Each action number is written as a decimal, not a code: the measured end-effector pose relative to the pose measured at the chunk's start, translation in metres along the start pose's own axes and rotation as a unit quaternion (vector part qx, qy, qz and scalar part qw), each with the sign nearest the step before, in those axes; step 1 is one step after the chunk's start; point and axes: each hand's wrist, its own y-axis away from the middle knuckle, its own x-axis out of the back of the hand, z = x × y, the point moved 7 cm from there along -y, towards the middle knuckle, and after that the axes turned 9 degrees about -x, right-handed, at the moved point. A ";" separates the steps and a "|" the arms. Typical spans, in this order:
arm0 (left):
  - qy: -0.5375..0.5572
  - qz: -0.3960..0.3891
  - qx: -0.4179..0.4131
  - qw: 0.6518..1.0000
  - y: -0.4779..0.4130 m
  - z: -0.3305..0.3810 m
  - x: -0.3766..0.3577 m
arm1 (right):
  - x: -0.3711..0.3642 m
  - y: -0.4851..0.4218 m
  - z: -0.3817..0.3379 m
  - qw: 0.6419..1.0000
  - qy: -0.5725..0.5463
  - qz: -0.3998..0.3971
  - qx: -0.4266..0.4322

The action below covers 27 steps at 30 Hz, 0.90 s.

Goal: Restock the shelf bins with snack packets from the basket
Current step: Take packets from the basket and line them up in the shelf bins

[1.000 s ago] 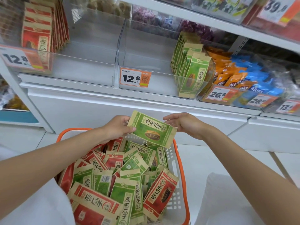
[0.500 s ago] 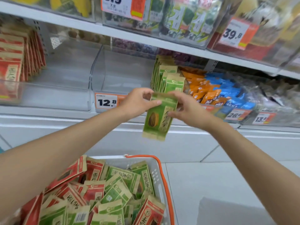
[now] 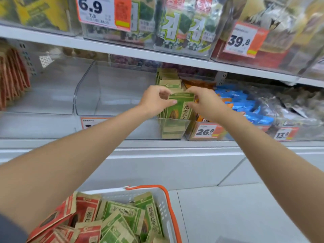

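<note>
left thumb and fingers (image 3: 172, 102) pinch the top left edge of a green-and-tan paper sunflower-seed packet (image 3: 181, 109). right fingers (image 3: 191, 90) are curled over its top right corner. both the left hand (image 3: 154, 100) and the right hand (image 3: 206, 104) grip that one packet, nothing else in either.

packet is upright, print facing out, lower part already below the front wall of the clear plastic shelf bin (image 3: 140, 128). it sits at the front of a row of matching green packets (image 3: 168, 79) standing on edge at the bin's right end, touching the next one behind.

both forearms reach up and forward from the bottom corners.

right of that bin: orange wrappers (image 3: 198, 84), then blue wrappers (image 3: 242, 106), with an orange-and-white 26.8 price tag (image 3: 205, 131) on the front. further right is blurred, dark silvery bags, can't tell more. left of the green bin is another clear bin (image 3: 43, 95), then red-and-tan packets (image 3: 12, 81) on edge at the far left.

white shelf board (image 3: 157, 55) above carries bins tagged 6.9 (image 3: 103, 13) and 39.8 (image 3: 242, 41).

bottom of view: white perforated plastic basket with orange rim (image 3: 164, 207), well below the shelf, piled with loose green packets (image 3: 126, 218) and red packets (image 3: 87, 213) lying at all angles.
</note>
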 end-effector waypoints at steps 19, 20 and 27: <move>0.258 -0.173 0.260 0.914 0.005 -0.042 -0.016 | -0.011 -0.019 -0.012 0.978 0.182 -0.099 -0.006; 0.288 -0.170 0.266 0.904 0.003 -0.038 -0.021 | -0.012 -0.019 -0.015 0.979 0.180 -0.091 0.000; 0.336 -0.184 0.252 0.889 -0.015 -0.042 -0.061 | -0.032 -0.036 -0.021 0.979 0.175 -0.107 0.008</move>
